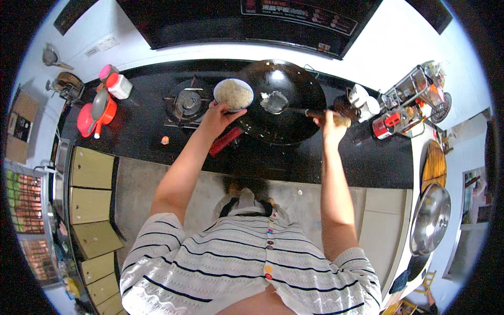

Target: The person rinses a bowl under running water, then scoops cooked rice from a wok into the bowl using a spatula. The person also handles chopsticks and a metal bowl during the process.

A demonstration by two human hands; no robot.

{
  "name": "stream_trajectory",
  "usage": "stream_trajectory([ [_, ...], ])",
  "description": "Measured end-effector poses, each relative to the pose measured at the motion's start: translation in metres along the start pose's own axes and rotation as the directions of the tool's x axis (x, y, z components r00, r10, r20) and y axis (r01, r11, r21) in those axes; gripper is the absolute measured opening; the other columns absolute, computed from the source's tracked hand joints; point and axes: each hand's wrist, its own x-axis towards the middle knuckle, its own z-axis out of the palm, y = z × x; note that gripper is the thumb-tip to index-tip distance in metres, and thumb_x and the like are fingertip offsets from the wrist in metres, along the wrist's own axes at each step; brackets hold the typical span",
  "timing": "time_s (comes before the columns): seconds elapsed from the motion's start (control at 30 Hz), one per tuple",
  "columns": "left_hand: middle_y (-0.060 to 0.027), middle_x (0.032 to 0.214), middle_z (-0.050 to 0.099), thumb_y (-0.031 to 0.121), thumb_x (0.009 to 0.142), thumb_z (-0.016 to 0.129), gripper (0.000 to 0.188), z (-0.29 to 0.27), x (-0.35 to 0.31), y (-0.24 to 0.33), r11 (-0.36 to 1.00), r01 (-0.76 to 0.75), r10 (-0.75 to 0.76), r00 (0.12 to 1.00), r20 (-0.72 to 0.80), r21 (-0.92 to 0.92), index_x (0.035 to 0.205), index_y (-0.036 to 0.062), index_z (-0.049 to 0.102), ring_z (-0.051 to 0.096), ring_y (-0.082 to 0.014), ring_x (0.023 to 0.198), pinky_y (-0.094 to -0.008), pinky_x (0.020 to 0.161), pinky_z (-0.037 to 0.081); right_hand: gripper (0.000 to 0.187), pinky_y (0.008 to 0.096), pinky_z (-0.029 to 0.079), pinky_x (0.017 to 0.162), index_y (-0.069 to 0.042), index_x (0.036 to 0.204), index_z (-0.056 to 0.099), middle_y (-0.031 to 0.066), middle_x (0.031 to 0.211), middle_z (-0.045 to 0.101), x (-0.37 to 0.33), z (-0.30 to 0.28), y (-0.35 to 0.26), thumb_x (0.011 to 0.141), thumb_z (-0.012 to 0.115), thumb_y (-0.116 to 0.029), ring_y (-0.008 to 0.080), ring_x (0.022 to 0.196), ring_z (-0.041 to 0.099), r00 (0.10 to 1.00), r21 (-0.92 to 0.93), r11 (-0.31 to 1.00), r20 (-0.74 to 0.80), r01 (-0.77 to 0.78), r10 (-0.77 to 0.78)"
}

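Observation:
My left hand (218, 119) grips a round bowl (216, 92) by its near edge, thumb along the rim. Pale, rice-like food (234, 96) fills it. The bowl hangs beside and slightly over the left edge of a large black wok (294, 128), whose red handle (226, 140) points toward me. Closed round the handle of a wok spatula (276, 103) is my right hand (334, 125), just over the wok's right rim. The spatula's metal blade rests inside the wok, with a few white bits beside it and more scattered on the wok's inner wall.
An unused burner (189, 102) lies left of the wok. Farther left stand a red pan (107, 111) and a red-lidded jar (119, 87). White cups (362, 102) and a metal rack (412, 94) stand right. A range hood (210, 23) hangs at the back.

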Motion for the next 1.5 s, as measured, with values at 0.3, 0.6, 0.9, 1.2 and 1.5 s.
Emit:
stream_trajectory([
  [0.3, -0.0208, 0.124, 0.039, 0.007, 0.079, 0.059, 0.037, -0.063, 0.017, -0.013, 0.994, 0.015, 0.005, 0.984, 0.175, -0.111, 0.113, 0.0016, 0.045, 0.047, -0.0347, 0.113, -0.0443, 0.091, 0.049, 0.018, 0.0300, 0.056, 0.062, 0.007, 0.090, 0.055, 0.0167, 0.086, 0.059, -0.054, 0.069, -0.005, 0.083, 0.059, -0.009, 0.0277, 0.070, 0.062, 0.848, 0.638, 0.637, 0.048, -0.433, 0.528],
  [0.6, -0.0205, 0.118, 0.053, 0.021, 0.071, 0.075, 0.027, -0.048, 0.031, 0.032, 0.450, -0.332, 0.124, 0.942, 0.311, 0.829, 0.086, 0.0007, 0.066, 0.049, -0.0315, 0.111, -0.0404, 0.091, 0.048, 0.023, 0.0372, 0.055, 0.077, 0.006, 0.099, 0.053, 0.0181, 0.100, 0.057, -0.055, 0.048, -0.017, 0.087, 0.053, -0.014, 0.0310, 0.087, 0.060, 0.905, 0.662, 0.661, 0.062, -0.353, 0.421],
  [0.9, -0.0218, 0.121, 0.048, -0.002, 0.083, 0.047, 0.037, -0.013, 0.071, 0.008, 0.728, 0.451, -0.433, 0.886, 0.165, -0.516, 0.120, -0.0053, 0.042, 0.050, -0.0355, 0.112, -0.0510, 0.091, 0.048, 0.018, 0.0342, 0.052, 0.077, 0.001, 0.096, 0.057, 0.0186, 0.106, 0.058, -0.077, 0.030, -0.149, 0.089, 0.054, -0.014, 0.0279, 0.086, 0.061, 0.993, 0.205, 0.974, 0.051, 0.092, -0.105],
  [1.2, -0.0202, 0.118, 0.051, -0.004, 0.082, 0.046, 0.038, 0.048, 0.082, -0.011, 0.707, 0.505, -0.459, 0.861, 0.222, -0.496, 0.120, -0.0028, 0.044, 0.053, -0.0343, 0.108, -0.0542, 0.088, 0.048, 0.018, 0.0300, 0.053, 0.073, -0.004, 0.079, 0.064, 0.0131, 0.093, 0.064, -0.124, 0.031, -0.196, 0.063, 0.069, 0.001, 0.0245, 0.086, 0.064, 0.532, -0.219, 0.528, 0.629, 0.820, -0.566],
  [1.5, -0.0225, 0.133, 0.035, -0.010, 0.076, 0.042, 0.059, 0.121, 0.050, 0.018, 0.602, 0.512, -0.399, 0.858, 0.325, -0.612, 0.129, 0.0043, 0.023, 0.038, -0.0396, 0.122, -0.0594, 0.096, 0.040, 0.015, 0.0395, 0.053, 0.079, 0.001, 0.086, 0.057, 0.0206, 0.103, 0.057, -0.100, -0.069, -0.192, 0.089, 0.052, -0.013, 0.0269, 0.098, 0.056, 0.805, -0.225, 0.774, 0.219, 0.592, -0.552],
])
